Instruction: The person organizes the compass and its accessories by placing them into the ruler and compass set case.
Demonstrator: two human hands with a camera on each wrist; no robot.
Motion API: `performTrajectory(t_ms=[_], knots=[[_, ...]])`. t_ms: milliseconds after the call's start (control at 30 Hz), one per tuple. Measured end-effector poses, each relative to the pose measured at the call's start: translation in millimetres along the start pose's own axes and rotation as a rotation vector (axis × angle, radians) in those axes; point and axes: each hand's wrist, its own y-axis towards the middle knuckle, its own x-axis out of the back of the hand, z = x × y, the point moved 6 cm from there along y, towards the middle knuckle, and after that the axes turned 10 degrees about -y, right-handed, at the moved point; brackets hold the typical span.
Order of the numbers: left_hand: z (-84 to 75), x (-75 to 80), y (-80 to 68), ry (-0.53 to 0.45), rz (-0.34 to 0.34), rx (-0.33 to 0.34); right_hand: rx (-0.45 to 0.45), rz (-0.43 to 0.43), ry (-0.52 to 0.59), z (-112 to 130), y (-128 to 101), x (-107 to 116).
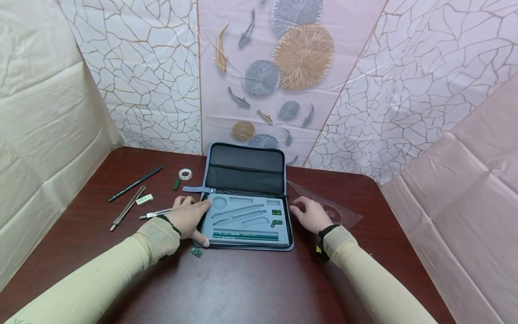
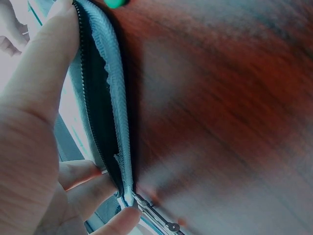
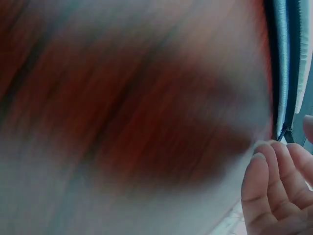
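Observation:
An open grey zip case lies on the dark red table, its foam tray holding a green ruler and small green pieces. My left hand grips the case's left edge, thumb at the near-left corner and fingers on the foam. In the left wrist view the thumb lies along the zipper edge. My right hand rests just right of the case with loosely curled fingers, holding nothing, beside the case's edge.
Left of the case lie a dark pencil, a tape roll, a white eraser and two metal drawing tools. A small green piece sits near the front-left corner. A clear set square lies under the right hand.

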Motion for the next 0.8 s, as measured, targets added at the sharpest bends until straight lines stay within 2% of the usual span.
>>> performTrajectory(t_ms=[267, 500, 800], knots=[[-0.1, -0.3, 0.3, -0.003, 0.001, -0.003, -0.064, 0.085, 0.03, -3.0, 3.4, -9.3], [-0.7, 0.5, -0.2, -0.006, 0.001, 0.001, -0.064, 0.088, 0.007, 3.9, 2.5, -11.5], [0.3, 2.9, -4.2, -0.039, -0.006, -0.002, -0.092, 0.097, 0.038, 3.3, 5.9, -15.1]])
